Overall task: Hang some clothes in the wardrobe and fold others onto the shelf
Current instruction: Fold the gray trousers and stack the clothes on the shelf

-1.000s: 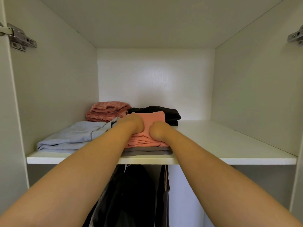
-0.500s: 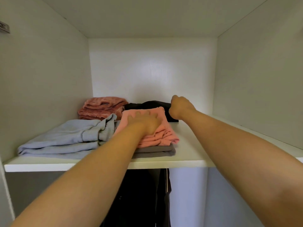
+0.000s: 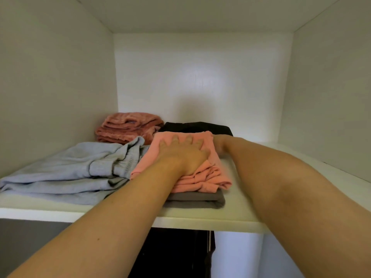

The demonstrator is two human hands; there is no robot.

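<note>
Head cam had the left hand (image 3: 183,155) spread flat on the folded pink top (image 3: 181,157), stacked on a grey garment (image 3: 197,199) on the shelf (image 3: 200,220). Right hand (image 3: 217,144) was behind the pile; couldn't tell its grip. Looked like the stacking step; next I'd square up the pile.

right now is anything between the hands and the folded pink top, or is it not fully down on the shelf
Nothing between. The left hand lies flat on the pink top; the right hand is at its far right side, mostly hidden. The top sits on a folded grey garment, which rests on the shelf.
</note>
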